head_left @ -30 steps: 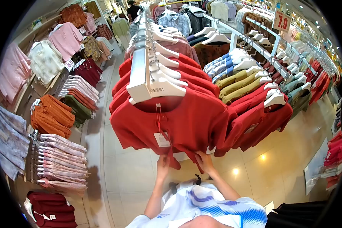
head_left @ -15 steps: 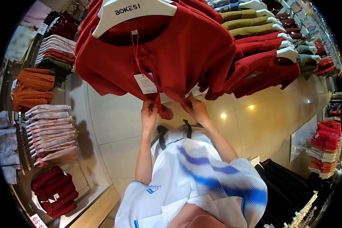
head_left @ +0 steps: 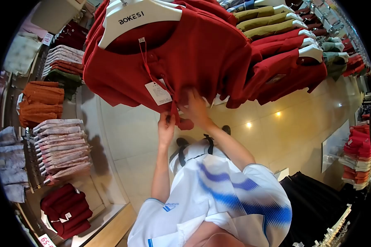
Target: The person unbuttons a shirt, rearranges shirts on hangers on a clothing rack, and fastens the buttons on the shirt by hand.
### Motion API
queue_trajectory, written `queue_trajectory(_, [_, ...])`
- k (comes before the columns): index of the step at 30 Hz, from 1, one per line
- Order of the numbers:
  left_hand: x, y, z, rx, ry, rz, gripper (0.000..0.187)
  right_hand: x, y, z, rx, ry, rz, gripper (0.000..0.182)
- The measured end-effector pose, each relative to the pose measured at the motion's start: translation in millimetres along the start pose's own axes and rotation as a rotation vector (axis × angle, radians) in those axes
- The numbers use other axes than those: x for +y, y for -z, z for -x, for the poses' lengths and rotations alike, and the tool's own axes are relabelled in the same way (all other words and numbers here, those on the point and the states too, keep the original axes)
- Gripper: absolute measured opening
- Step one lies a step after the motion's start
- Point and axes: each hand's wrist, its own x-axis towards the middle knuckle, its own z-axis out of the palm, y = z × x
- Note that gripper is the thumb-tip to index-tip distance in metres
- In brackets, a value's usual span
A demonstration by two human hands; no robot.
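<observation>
A red garment (head_left: 210, 45) hangs on a white hanger (head_left: 132, 20) marked BOKESI at the top centre. A white paper tag (head_left: 158, 93) dangles on its front from a red cord. My left hand (head_left: 166, 126) pinches the garment's lower edge just below the tag. To the right of the tag, my right hand (head_left: 195, 108) lies against the front of the garment with its fingers extended, slightly blurred. A small red end of cloth (head_left: 186, 124) hangs between the two hands.
More red garments (head_left: 292, 72) and olive ones (head_left: 261, 22) hang at the upper right. Patterned garments (head_left: 64, 146), an orange one (head_left: 41, 103) and a dark red one (head_left: 66, 210) hang on the left. Black garments (head_left: 309, 201) are at the lower right. Tiled floor (head_left: 132, 136) shows below.
My right hand has let go of the garment's lower edge and moved up and left onto its front. My left hand keeps its pinch. The view has shifted slightly.
</observation>
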Motion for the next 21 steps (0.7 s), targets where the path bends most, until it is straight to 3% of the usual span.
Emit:
queue_trajectory(5, [-7.6, 2.5, 1.2, 0.009, -0.064, -0.09, 0.013, 16.1, -29.1, -14.2, -0.006, -0.006, 0.279, 0.036])
queue_trajectory(9, [-8.1, 10.8, -1.4, 0.041, -0.098, -0.141, 0.01, 20.0, -6.5, -5.1, 0.062, 0.049, 0.045, 0.028])
queue_trajectory(15, [-9.5, 6.2, -5.0, 0.138, -0.24, -0.268, 0.009, 23.0, 27.5, 22.5, -0.145, -0.133, -0.058, 0.027])
queue_trajectory(17, [-1.5, 2.8, -2.9, 0.167, -0.241, -0.25, 0.011, 16.0, 36.4, 24.6, -0.065, -0.083, -0.042, 0.028])
queue_trajectory(19, [-5.9, 2.2, -4.4, 0.064, -0.099, -0.254, 0.013, 13.3, 39.3, 22.3, -0.025, 0.002, -0.014, 0.029])
queue_trajectory(21, [-5.1, 2.2, -9.2, 0.084, -0.239, -0.278, 0.013, 7.0, 44.6, 20.2, -0.047, -0.177, -0.057, 0.025])
